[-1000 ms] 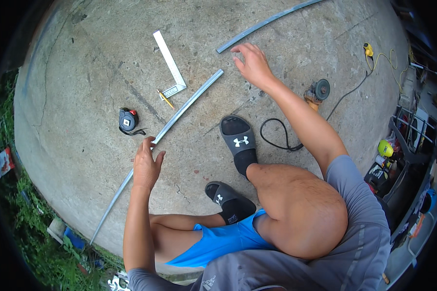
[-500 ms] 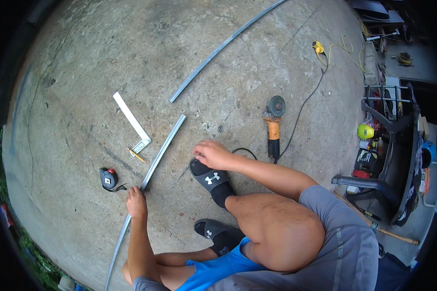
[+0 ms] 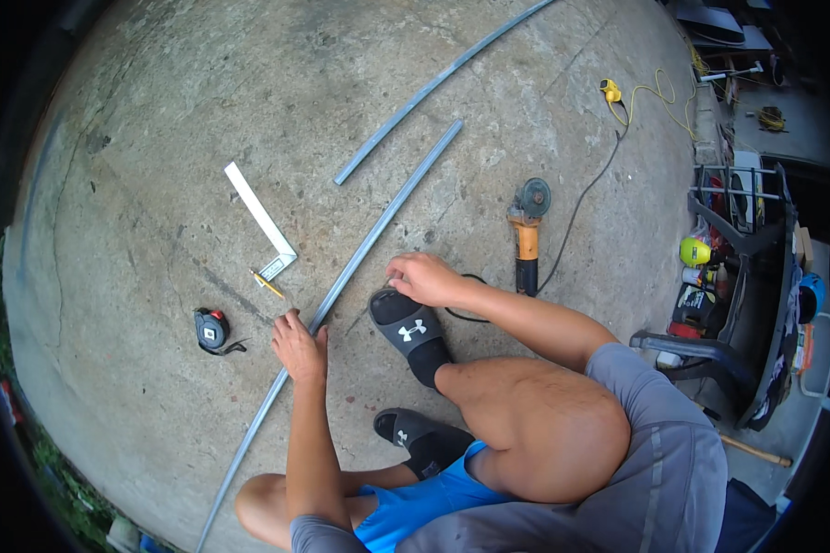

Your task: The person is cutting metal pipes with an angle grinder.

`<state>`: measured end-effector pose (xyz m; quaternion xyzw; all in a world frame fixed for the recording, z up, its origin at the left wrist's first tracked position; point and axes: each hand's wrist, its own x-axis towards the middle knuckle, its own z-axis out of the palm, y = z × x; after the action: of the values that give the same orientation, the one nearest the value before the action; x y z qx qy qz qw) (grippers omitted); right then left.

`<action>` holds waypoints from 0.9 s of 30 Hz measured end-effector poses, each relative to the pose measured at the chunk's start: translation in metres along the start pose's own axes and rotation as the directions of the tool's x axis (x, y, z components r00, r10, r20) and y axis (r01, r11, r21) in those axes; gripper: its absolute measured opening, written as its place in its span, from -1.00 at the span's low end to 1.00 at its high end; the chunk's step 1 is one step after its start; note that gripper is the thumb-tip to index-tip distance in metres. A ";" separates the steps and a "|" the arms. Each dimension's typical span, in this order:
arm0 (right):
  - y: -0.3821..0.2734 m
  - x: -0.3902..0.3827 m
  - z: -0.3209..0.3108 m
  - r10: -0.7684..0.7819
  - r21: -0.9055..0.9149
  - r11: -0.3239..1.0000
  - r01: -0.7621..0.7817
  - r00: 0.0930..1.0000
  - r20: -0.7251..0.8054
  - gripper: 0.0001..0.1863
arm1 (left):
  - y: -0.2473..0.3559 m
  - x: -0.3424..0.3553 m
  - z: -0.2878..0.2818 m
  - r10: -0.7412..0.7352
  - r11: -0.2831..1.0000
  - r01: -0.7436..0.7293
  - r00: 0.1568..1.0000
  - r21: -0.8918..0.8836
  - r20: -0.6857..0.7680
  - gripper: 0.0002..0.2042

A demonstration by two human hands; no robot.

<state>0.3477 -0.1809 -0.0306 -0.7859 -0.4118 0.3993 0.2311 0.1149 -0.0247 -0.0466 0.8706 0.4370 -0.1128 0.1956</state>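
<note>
A long, narrow grey metal channel point(image 3: 385, 217) lies slanted across the concrete in front of me. My left hand point(image 3: 301, 348) is closed around it partway along, fingers on its left side and thumb on its right. Over the toe of my black sandal point(image 3: 401, 318) is my right hand point(image 3: 424, 278), its fingers curled together; whatever they hold, if anything, is hidden. Left of the channel lie a white try square point(image 3: 260, 214), a yellow pencil point(image 3: 268, 284) against the square's stock, and a black-and-red tape measure point(image 3: 211, 330).
A second metal channel point(image 3: 424, 92) lies farther off. To the right rests an orange-and-black angle grinder point(image 3: 526, 240), its cord running to a yellow connector point(image 3: 610, 90). A black rack point(image 3: 752, 276) with bottles and tools stands at the far right.
The channel in my left hand has slid forward and right, its far end now beside the second channel. My left hand moved slightly that way too. The right hand stays near the sandal's toe.
</note>
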 end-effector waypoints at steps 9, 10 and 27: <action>-0.027 -0.015 0.031 -0.084 0.095 0.993 0.067 0.978 0.191 -0.80 | -0.110 -0.053 0.011 -0.112 0.993 0.105 0.985 0.063 0.129 -0.72; -0.024 -0.016 0.031 -0.123 0.072 0.991 0.113 0.980 0.156 -0.81 | -0.103 -0.050 0.013 -0.080 0.996 0.072 0.986 0.058 0.148 -0.74; -0.006 -0.034 -0.003 0.033 0.128 0.991 -0.040 0.998 0.058 -0.82 | -0.062 -0.041 0.017 -0.177 0.983 0.176 0.984 0.048 0.023 -0.45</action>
<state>0.3358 -0.2061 -0.0093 -0.7652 -0.3772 0.4508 0.2625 0.0402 -0.0284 -0.0621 0.8311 0.5072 -0.1514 0.1705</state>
